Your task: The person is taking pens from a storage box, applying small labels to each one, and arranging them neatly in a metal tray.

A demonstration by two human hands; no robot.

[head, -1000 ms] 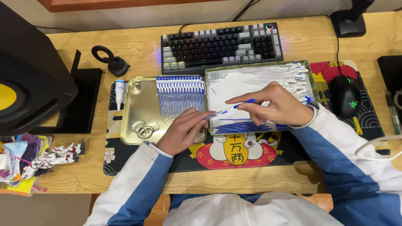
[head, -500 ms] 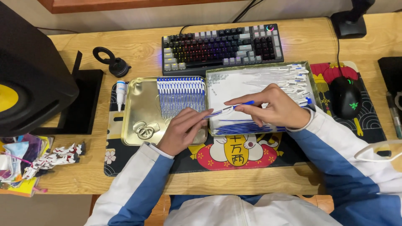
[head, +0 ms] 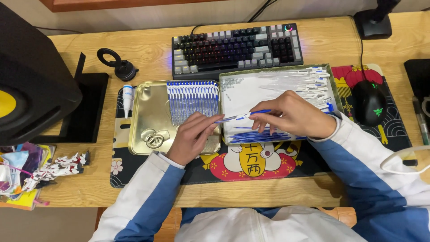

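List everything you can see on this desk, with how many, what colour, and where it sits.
Slim blue-and-white pen: one, held between both hands, over the trays.
Gold metal tray: one, left of centre; a row of blue-and-white pens in its upper right, a ring-shaped metal piece lower left.
Tray lined with white paper: one, centre; loose white pens top right, blue pieces along its front.
Mechanical keyboard: one, black and grey, behind the trays.
Computer mouse: one, black, right.
Small white bottle: one, left of gold tray.
Black speaker: one, far left.
Patterned desk mat: one, dark with red and yellow, under the trays.
Left hand: on the pen's left end.
Right hand: on its right end.
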